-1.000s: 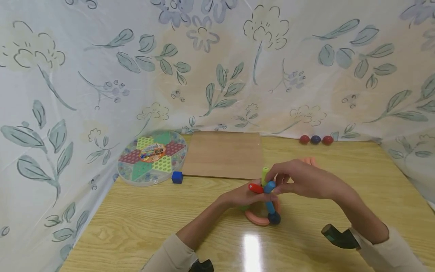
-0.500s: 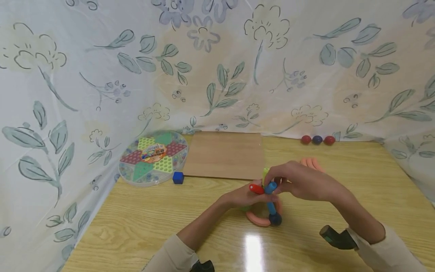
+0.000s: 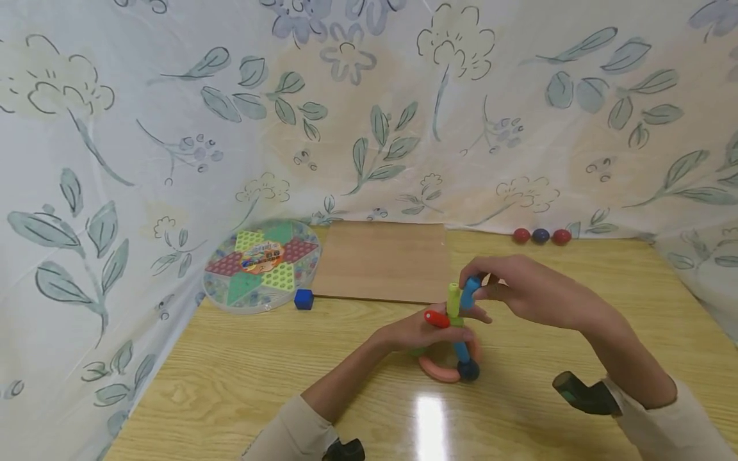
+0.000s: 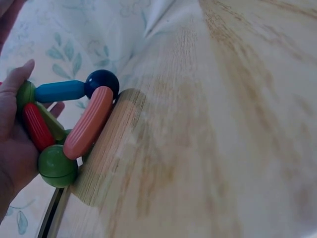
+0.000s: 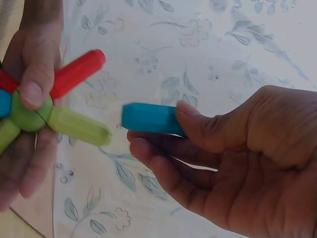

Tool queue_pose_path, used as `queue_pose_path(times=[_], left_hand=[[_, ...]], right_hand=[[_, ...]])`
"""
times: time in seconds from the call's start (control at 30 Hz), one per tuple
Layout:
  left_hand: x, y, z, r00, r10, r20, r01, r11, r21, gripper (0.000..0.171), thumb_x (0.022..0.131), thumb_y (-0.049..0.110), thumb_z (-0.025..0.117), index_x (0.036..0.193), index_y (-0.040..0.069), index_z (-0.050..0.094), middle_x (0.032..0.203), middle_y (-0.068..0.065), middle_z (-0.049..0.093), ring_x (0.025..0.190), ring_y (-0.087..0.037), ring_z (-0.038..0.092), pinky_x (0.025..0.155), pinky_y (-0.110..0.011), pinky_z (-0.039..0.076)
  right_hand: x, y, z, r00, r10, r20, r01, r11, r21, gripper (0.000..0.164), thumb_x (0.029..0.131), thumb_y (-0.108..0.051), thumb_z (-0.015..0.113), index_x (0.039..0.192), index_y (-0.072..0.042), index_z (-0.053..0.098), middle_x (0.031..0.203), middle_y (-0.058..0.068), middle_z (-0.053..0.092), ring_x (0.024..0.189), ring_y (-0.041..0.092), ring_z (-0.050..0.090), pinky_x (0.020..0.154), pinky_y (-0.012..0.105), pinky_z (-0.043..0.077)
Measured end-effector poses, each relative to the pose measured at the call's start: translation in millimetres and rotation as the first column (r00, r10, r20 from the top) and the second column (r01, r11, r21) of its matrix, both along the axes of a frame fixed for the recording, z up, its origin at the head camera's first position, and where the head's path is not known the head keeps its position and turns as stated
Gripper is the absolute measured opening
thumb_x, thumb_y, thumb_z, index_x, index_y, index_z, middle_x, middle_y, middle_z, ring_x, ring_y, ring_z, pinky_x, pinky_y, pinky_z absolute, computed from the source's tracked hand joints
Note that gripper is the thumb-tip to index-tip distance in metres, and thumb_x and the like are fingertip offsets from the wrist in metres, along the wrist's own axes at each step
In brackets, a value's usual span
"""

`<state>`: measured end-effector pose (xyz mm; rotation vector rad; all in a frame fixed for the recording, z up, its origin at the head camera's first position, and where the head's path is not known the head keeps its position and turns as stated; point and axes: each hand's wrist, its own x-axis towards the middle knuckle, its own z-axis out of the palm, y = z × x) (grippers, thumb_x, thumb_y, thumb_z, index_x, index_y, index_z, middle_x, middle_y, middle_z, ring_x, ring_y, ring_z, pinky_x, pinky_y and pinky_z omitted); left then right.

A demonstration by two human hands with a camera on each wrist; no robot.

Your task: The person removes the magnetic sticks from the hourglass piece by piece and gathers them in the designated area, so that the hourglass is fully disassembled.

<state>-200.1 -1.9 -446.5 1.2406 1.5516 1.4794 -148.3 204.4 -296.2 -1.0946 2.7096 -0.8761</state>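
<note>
My left hand [image 3: 398, 334] steadies a toy frame of coloured rods and balls, its thumb pressed on the green ball [image 5: 30, 113] at the top. From that ball stick out a red rod [image 5: 79, 74] and a yellow-green rod [image 5: 81, 128]. A blue rod [image 4: 59, 91] runs down to a dark blue ball [image 4: 101, 83]. An orange curved rod [image 4: 90, 124] lies along the table between that ball and a lower green ball [image 4: 58, 167]. Pinched between thumb and fingers of my right hand [image 3: 527, 291] is a loose blue rod [image 5: 151, 118], held apart from the frame.
Behind the hands lies a brown board [image 3: 383, 259], with a round Chinese checkers set [image 3: 221, 296] to its left. A blue cube [image 3: 303, 299] sits by the board's corner. Two red balls and a dark blue ball [image 3: 540, 236] line the back right edge, before a flowered cloth [image 3: 369, 96].
My right hand has drawn the blue rod up and slightly right, off the top green ball. The yellow-green rod shows more fully now. The left hand stays on the frame.
</note>
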Motion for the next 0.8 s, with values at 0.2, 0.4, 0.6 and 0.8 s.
queue_pose_path(times=[0.2, 0.4, 0.6, 0.8], left_hand=[[2.5, -1.1, 5.2, 1.000, 0.001, 0.010, -0.001, 1.000, 0.007, 0.039, 0.108, 0.009, 0.045, 0.142, -0.012, 0.047, 0.110, -0.041, 0.067, 0.138, -0.044, 0.055, 0.127, -0.032, 0.033], [-1.8, -1.5, -1.2, 1.000, 0.009, -0.018, -0.008, 1.000, 0.009, 0.047, 0.107, 0.008, 0.050, 0.153, -0.002, 0.041, 0.117, -0.039, 0.068, 0.120, -0.048, 0.066, 0.119, -0.027, 0.041], [-9.3, -6.3, -8.6, 0.991, 0.073, -0.112, -0.081, 0.995, -0.064, 0.052, 0.103, 0.011, 0.063, 0.153, 0.006, 0.049, 0.148, -0.019, 0.061, 0.145, -0.030, 0.054, 0.120, -0.027, 0.040], [-11.5, -9.2, -13.4, 0.962, 0.059, -0.268, -0.093, 0.989, -0.118, 0.062, 0.094, 0.009, 0.078, 0.149, 0.000, 0.051, 0.148, -0.016, 0.063, 0.151, -0.018, 0.046, 0.124, -0.024, 0.034]], right_hand=[[-2.6, 15.7, 1.3, 0.994, -0.070, -0.082, 0.068, 0.997, -0.032, 0.021, 0.099, 0.001, 0.065, 0.116, -0.012, 0.061, 0.100, -0.005, 0.066, 0.085, 0.001, 0.064, 0.074, 0.023, 0.056], [-14.5, 38.7, -2.8, 0.980, -0.197, -0.015, 0.198, 0.976, 0.090, 0.022, 0.104, -0.004, 0.060, 0.126, -0.003, 0.061, 0.089, -0.001, 0.063, 0.068, 0.003, 0.053, 0.063, 0.023, 0.048], [-34.2, 63.5, -26.6, 0.958, -0.239, 0.157, 0.198, 0.951, 0.239, 0.029, 0.105, -0.008, 0.057, 0.131, 0.007, 0.057, 0.085, -0.001, 0.063, 0.072, 0.009, 0.055, 0.064, 0.024, 0.046], [-42.8, 86.2, -59.9, 0.865, -0.307, 0.397, 0.183, 0.929, 0.320, 0.028, 0.103, -0.007, 0.059, 0.120, 0.007, 0.042, 0.079, 0.004, 0.056, 0.069, 0.016, 0.052, 0.064, 0.027, 0.042]])
